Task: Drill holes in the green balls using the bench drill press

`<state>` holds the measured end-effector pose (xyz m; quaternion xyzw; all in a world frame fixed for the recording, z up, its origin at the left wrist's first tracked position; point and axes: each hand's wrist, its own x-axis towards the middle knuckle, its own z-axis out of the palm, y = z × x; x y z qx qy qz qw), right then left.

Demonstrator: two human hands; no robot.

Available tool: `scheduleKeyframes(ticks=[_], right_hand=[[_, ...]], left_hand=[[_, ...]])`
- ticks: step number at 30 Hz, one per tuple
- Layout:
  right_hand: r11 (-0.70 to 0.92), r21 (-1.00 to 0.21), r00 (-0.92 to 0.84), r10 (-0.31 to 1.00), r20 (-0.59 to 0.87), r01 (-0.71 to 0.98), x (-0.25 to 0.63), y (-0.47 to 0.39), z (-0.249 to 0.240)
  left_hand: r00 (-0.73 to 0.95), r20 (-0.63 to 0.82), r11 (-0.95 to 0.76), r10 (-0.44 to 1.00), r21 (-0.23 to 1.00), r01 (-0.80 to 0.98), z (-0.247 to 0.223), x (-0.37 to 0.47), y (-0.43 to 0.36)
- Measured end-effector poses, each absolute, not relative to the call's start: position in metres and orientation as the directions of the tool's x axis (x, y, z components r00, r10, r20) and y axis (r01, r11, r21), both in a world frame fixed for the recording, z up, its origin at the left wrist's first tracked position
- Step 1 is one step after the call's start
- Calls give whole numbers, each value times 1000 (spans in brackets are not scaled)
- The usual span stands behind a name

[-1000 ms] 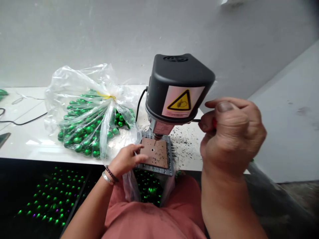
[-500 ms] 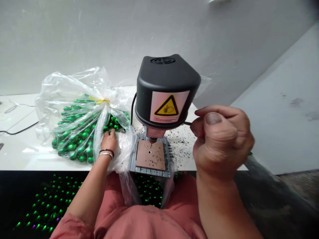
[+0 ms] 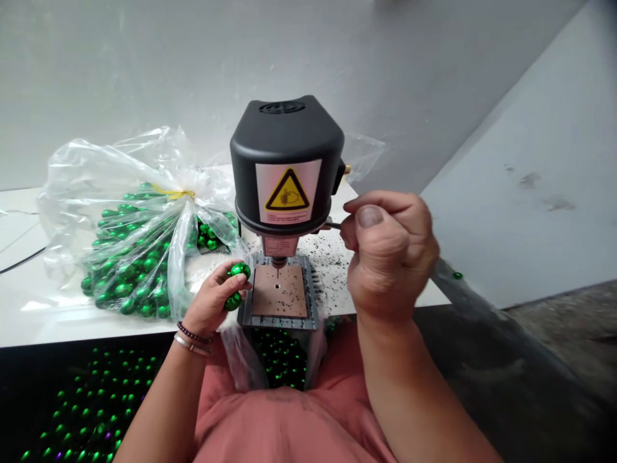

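Note:
Two shiny green balls (image 3: pixel 240 271) are in the fingers of my left hand (image 3: pixel 208 302), just left of the drill press base. One ball is at the fingertips, the other lower by the palm. My right hand (image 3: pixel 390 257) is closed round the end of the drill press lever (image 3: pixel 332 224), its grip hidden by my fingers. The black drill press (image 3: pixel 286 141) bears a yellow warning label. Below its drill bit (image 3: pixel 278 271) lies a brown board (image 3: pixel 279 299) with a small hole, clamped or resting on the grey base; I cannot tell which.
A tied clear plastic bag (image 3: pixel 110 173) full of green balls (image 3: pixel 125 276) lies on the white table (image 3: pixel 29 308) at left. Dark shavings (image 3: pixel 328 263) are scattered right of the base. Under the table edge, another open bag (image 3: pixel 241 360) holds green balls between my knees.
My left hand has come from the bag's opening toward the drill press, bringing two green balls. My right hand stays closed at the lever. The view has shifted slightly right.

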<state>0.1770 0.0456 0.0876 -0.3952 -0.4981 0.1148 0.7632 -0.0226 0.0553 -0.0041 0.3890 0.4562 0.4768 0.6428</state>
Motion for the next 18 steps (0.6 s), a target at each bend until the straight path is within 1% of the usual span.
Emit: scheduleKeyframes(ticks=[2, 4, 7, 10, 13, 18], right_hand=[[680, -709, 467, 573, 673, 187, 177, 44, 88], [695, -699, 447, 578, 683, 170, 177, 43, 88], [692, -702, 429, 589, 685, 172, 179, 40, 88], [672, -715, 424, 600, 679, 194, 179, 38, 87], [672, -712, 421, 596, 683, 204, 179, 38, 86], [681, -709, 421, 597, 683, 184, 179, 38, 85]], left_hand=[[197, -227, 288, 954, 878, -383, -6, -14, 50], [238, -246, 329, 940, 839, -432, -8, -8, 49], [242, -287, 366, 927, 836, -409, -12, -2, 49], [207, -296, 349, 932, 887, -303, -14, 1, 49], [189, -273, 312, 943, 924, -221, -14, 2, 48], [202, -238, 292, 950, 908, -302, -14, 3, 47]])
